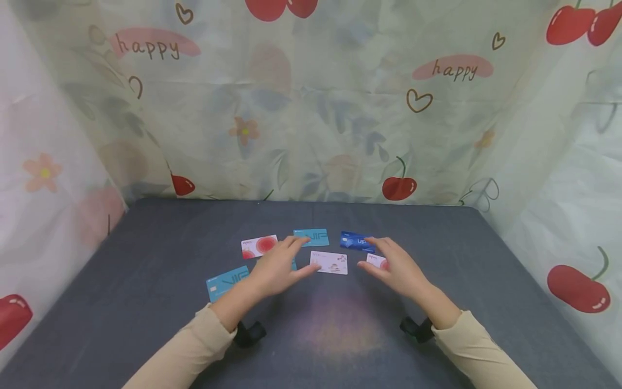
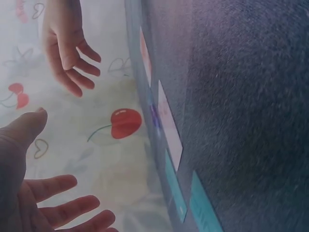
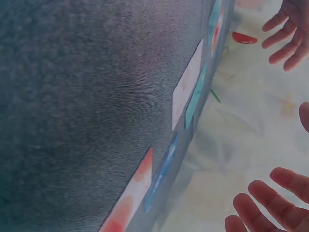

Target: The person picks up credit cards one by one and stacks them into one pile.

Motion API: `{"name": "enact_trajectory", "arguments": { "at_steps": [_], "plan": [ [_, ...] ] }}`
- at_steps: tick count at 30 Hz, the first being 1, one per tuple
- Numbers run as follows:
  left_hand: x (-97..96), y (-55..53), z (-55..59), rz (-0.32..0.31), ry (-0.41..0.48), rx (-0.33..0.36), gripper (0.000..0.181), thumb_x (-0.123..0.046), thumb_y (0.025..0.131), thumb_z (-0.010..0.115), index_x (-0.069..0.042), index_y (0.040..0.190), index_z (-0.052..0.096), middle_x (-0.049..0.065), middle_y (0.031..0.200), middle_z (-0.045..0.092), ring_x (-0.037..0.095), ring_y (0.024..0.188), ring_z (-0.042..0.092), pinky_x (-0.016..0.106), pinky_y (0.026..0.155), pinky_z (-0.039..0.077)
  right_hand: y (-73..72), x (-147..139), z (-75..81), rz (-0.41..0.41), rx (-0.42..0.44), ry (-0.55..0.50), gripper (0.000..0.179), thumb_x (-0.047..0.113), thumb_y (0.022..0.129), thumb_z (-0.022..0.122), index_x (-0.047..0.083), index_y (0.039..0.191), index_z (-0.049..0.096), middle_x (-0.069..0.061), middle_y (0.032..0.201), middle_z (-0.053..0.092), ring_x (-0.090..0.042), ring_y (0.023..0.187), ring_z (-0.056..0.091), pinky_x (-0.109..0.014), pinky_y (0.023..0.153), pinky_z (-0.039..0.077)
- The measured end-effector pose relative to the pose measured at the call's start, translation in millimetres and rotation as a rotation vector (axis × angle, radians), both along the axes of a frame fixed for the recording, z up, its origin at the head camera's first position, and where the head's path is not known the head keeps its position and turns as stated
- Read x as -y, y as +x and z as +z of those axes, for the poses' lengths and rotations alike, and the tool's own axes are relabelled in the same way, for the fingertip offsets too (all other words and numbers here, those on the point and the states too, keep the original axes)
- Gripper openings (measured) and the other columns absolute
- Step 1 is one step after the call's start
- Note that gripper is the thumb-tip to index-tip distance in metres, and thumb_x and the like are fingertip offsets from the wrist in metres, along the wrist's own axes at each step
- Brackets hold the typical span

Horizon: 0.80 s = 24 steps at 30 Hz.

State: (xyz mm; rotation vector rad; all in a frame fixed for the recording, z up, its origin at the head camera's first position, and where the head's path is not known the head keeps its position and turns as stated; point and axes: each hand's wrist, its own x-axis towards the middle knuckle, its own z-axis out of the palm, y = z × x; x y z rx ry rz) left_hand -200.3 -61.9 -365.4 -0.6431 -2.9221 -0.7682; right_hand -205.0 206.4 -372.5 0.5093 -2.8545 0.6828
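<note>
Above the cards on the dark table, my left hand (image 1: 277,266) hangs with its fingers extended and nothing in its grasp. It partly hides a teal card (image 1: 293,265); another teal VIP card (image 1: 225,281) lies by its wrist. A white card with red circles (image 1: 255,247) is just beyond. My right hand (image 1: 402,269) hovers likewise, fingers spread, partly covering a white-and-red card (image 1: 375,260) and the corner of a dark blue VIP card (image 1: 353,241). Between the hands lie a pale pink card (image 1: 330,263) and, farther back, a teal VIP card (image 1: 318,236).
A dark grey cloth-like surface covers the table (image 1: 160,243). Behind it hangs a printed curtain (image 1: 311,135) with cherries and hearts, and similar sheets flank both sides. Black straps (image 1: 250,334) sit at the wrists.
</note>
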Motion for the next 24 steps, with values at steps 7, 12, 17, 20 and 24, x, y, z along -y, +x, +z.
{"name": "enact_trajectory", "arguments": {
  "at_steps": [7,12,17,20,24],
  "plan": [
    [-5.1,-2.9,-7.4,-0.016,0.040,0.051,0.065,-0.050,0.086,0.059,-0.013,0.137,0.045,0.011,0.140,0.047,0.030,0.132,0.043,0.048,0.102,0.041,-0.8,-7.2,-9.7,0.027,0.003,-0.064,0.056,0.033,0.081,0.071,0.004,0.126,0.054,-0.016,0.117,0.060,-0.028,0.103,0.058,-0.047,0.088,0.049],
    [-11.4,-5.8,-10.6,-0.028,0.052,0.079,0.064,-0.051,0.085,0.059,-0.014,0.136,0.046,0.010,0.140,0.048,0.029,0.132,0.044,0.049,0.101,0.041,-2.2,-11.8,-13.9,0.019,0.036,-0.083,0.055,0.033,0.081,0.071,0.003,0.124,0.055,-0.016,0.114,0.061,-0.027,0.097,0.058,-0.045,0.083,0.052],
    [-19.5,-8.2,-13.0,-0.046,0.070,0.083,0.063,-0.051,0.085,0.060,-0.014,0.135,0.047,0.009,0.136,0.051,0.027,0.123,0.052,0.046,0.098,0.044,-3.5,-16.1,-16.8,0.006,0.044,-0.078,0.052,0.032,0.080,0.072,0.002,0.121,0.057,-0.015,0.110,0.062,-0.025,0.093,0.058,-0.042,0.080,0.053],
    [-25.4,-10.0,-14.8,-0.063,0.075,0.089,0.063,-0.050,0.085,0.059,-0.014,0.135,0.047,0.009,0.136,0.051,0.027,0.121,0.053,0.047,0.097,0.044,-3.9,-18.9,-19.0,0.000,0.047,-0.089,0.051,0.030,0.080,0.073,0.002,0.120,0.058,-0.016,0.110,0.062,-0.025,0.092,0.060,-0.042,0.080,0.053],
    [-33.3,-12.9,-16.5,-0.081,0.082,0.105,0.063,-0.049,0.085,0.059,-0.013,0.135,0.047,0.009,0.137,0.051,0.027,0.121,0.052,0.047,0.099,0.043,-4.5,-22.6,-22.0,-0.007,0.048,-0.099,0.051,0.028,0.079,0.074,0.001,0.119,0.058,-0.017,0.107,0.062,-0.026,0.091,0.061,-0.042,0.078,0.054]
  ]
}}
